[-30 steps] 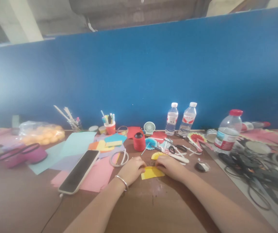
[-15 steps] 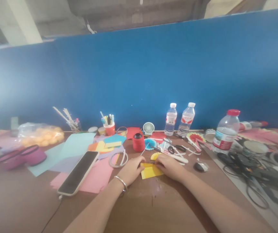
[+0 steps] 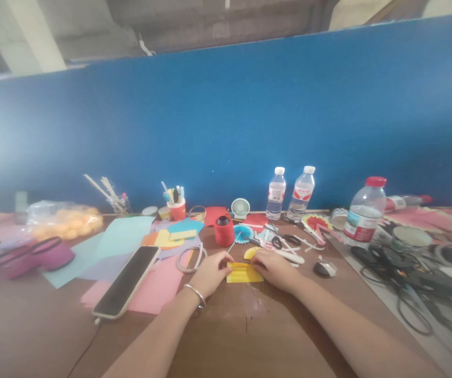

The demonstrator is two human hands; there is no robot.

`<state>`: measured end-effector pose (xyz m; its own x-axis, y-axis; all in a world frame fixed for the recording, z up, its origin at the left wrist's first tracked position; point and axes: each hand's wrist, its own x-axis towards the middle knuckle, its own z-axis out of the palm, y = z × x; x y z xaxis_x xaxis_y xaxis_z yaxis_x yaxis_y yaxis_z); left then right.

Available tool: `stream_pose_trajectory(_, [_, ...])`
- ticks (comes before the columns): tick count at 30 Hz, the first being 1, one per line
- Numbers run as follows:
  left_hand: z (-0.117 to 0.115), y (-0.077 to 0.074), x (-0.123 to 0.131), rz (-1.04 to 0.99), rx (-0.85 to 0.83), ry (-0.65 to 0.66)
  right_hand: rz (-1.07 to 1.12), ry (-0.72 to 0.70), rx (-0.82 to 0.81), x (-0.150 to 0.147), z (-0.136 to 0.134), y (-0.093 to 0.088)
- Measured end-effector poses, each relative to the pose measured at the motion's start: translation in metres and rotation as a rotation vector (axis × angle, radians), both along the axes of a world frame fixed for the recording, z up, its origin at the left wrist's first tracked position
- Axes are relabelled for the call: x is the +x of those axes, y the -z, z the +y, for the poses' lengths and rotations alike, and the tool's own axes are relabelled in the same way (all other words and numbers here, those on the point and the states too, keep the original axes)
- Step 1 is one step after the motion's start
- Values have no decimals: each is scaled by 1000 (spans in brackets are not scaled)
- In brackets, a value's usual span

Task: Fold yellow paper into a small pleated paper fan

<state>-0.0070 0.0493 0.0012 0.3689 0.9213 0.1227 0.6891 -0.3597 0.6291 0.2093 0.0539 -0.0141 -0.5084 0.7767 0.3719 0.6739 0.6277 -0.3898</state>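
Observation:
A strip of yellow paper (image 3: 244, 275) with crosswise folds lies between my two hands, just above the brown table. My left hand (image 3: 212, 270) pinches its left end, a silver bangle on the wrist. At the right end, my right hand (image 3: 275, 268) has its fingers closed on the folded upper edge. Behind the right fingers is a yellow pleated paper fan (image 3: 251, 253), partly covered. A blue pleated paper rosette (image 3: 244, 233) and a red spool-like object (image 3: 224, 231) stand a little farther back.
To the left lie a phone (image 3: 126, 282), pink paper (image 3: 158, 289) and light-blue sheets (image 3: 125, 233). Black-handled scissors (image 3: 285, 241), white strips and a computer mouse (image 3: 325, 269) are to the right. Water bottles (image 3: 276, 194), a small fan (image 3: 240, 208) and tangled cables (image 3: 399, 283) stand or lie beyond.
The lower flap of the yellow paper looks shorter and now shows another crease. Both hands keep their hold at the ends. The view has shifted slightly.

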Motion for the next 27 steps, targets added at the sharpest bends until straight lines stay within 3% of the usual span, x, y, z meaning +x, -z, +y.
stream_pose_trajectory(7, [0, 0, -1, 96, 112, -1, -44, -27, 40, -2, -2, -1])
stream_pose_trajectory(12, [1, -4, 0, 330, 277, 106, -94, -94, 28, -3, 4, 4])
stream_pose_trajectory(27, [-2, -6, 5, 557, 376, 134, -149, -150, 30, -2, -4, -12])
